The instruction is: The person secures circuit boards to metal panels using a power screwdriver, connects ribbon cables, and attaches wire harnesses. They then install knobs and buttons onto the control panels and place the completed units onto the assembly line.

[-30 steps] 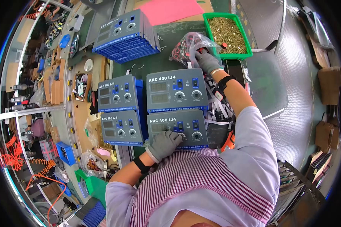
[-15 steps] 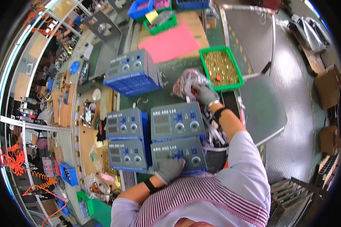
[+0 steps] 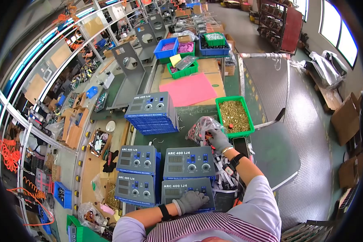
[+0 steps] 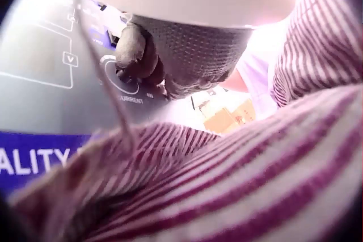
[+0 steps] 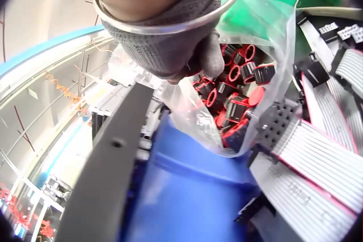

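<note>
Four grey ARC 400 IJ4 front panels stand in two pairs. On the lower right panel (image 3: 171, 197) rests my gloved left hand (image 3: 189, 202). In the left wrist view, the curled fingers (image 4: 133, 55) of that hand are on the knob marked CURRENT, mostly covering it. My gloved right hand (image 3: 220, 140) is at the mouth of a clear plastic bag (image 3: 197, 131). The right wrist view shows this hand (image 5: 170, 49) over red and black round parts (image 5: 232, 103) in the bag (image 5: 195, 117); what its fingertips touch is hidden.
Beyond the bag is a green tray (image 3: 252, 128) of small brass-coloured parts. Grey ribbon cables (image 3: 226, 177) lie right of the panels. A stack of panels (image 3: 151, 121) stands behind them, near a pink sheet (image 3: 189, 90). A blue surface (image 5: 181, 191) lies below the bag.
The head view has tilted up, so the bench appears lower and more of the room shows. My left hand stays on the lower right panel, its fingers shifted slightly; my right hand stays at the bag.
</note>
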### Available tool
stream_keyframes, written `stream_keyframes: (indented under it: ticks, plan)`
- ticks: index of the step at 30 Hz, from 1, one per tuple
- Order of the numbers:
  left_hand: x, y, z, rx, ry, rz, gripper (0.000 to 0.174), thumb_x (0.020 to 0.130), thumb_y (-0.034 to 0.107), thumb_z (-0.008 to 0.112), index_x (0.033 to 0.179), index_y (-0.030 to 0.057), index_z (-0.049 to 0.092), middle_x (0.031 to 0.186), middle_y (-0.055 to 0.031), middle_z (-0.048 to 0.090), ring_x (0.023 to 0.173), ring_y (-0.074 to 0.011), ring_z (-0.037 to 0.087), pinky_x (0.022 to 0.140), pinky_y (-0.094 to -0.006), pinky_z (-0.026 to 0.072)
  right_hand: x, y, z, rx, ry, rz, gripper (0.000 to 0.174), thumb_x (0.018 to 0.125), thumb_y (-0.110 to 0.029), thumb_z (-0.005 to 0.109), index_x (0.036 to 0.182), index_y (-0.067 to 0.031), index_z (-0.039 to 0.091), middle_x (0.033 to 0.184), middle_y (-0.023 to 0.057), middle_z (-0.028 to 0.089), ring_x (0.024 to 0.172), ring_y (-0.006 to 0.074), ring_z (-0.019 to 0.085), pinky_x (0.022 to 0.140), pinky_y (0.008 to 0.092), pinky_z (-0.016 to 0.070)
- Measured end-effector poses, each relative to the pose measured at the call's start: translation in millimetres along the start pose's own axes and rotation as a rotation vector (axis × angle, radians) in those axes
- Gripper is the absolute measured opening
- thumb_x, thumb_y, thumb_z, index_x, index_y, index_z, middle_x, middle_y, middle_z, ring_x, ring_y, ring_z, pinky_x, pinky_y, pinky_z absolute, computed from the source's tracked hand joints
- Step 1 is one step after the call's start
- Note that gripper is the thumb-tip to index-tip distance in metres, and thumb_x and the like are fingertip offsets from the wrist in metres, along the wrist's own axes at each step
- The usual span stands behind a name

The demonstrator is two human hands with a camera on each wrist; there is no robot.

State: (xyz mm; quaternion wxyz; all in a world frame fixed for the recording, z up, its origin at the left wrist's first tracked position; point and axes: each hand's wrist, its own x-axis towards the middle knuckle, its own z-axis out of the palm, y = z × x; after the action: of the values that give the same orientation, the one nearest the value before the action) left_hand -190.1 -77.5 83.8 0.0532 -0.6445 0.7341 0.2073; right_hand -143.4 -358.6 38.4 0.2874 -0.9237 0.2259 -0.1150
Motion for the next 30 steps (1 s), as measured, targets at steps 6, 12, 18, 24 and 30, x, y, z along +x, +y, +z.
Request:
stream_keyframes:
  ticks: [6, 12, 18, 24, 30]
  plan:
    - [3, 2, -1, 0.056, -0.054, 0.058, 0.019, 0.081, 0.015, 0.047, 0.097, 0.009, 0.053, 0.089, -0.0089, 0.061, 0.082, -0.0243, 0.062, 0.069, -0.0364, 0.0499, -25, 0, -14, 0.239, 0.082, 0.042, 0.036, 0.076, -0.017, 0.064, 0.11, -0.0113, 0.054, 0.115, 0.0199, 0.05, 0.101, 0.0364, 0.052, 0.086, 0.0392, 0.0439]
    - [0, -12, -18, -0.16, 0.112, -0.07, 0.028, 0.083, 0.035, 0.052, 0.088, 0.008, 0.056, 0.083, -0.012, 0.059, 0.074, -0.0285, 0.06, 0.065, -0.0388, 0.0481, -66, -27, -55, 0.8, 0.07, 0.225, 0.032, 0.079, -0.011, 0.058, 0.11, -0.0068, 0.055, 0.075, 0.0083, 0.06, 0.059, 0.0139, 0.059, 0.054, 0.0284, 0.0499]
    - [22, -94, -38, 0.012, 0.29, -0.495, 0.024, 0.085, 0.029, 0.052, 0.098, 0.0095, 0.053, 0.091, -0.0119, 0.057, 0.079, -0.0293, 0.06, 0.062, -0.042, 0.0475, -120, -31, -74, 1.336, 0.119, 0.316, 0.034, 0.08, -0.004, 0.048, 0.114, -0.0047, 0.051, 0.073, 0.0041, 0.056, 0.049, 0.0099, 0.052, 0.042, 0.0217, 0.0443]
    - [39, -110, -10, 0.236, 0.236, -0.366, 0.024, 0.088, 0.028, 0.046, 0.093, 0.0071, 0.056, 0.078, -0.0086, 0.06, 0.07, -0.0261, 0.061, 0.059, -0.0381, 0.0482, -167, -34, -81, 1.428, 0.22, 0.365, 0.033, 0.086, -0.014, 0.056, 0.117, -0.0046, 0.047, 0.074, 0.0035, 0.054, 0.05, 0.0103, 0.051, 0.042, 0.0205, 0.0432]
    - [43, -101, -25, 0.179, 0.088, -0.476, 0.032, 0.091, 0.035, 0.04, 0.085, 0.0092, 0.059, 0.085, -0.0096, 0.064, 0.074, -0.0246, 0.063, 0.059, -0.0396, 0.0491, -189, -32, -81, 1.482, 0.259, 0.398, 0.032, 0.086, -0.016, 0.057, 0.115, -0.0061, 0.049, 0.072, 0.0031, 0.053, 0.049, 0.0092, 0.05, 0.042, 0.021, 0.0429]
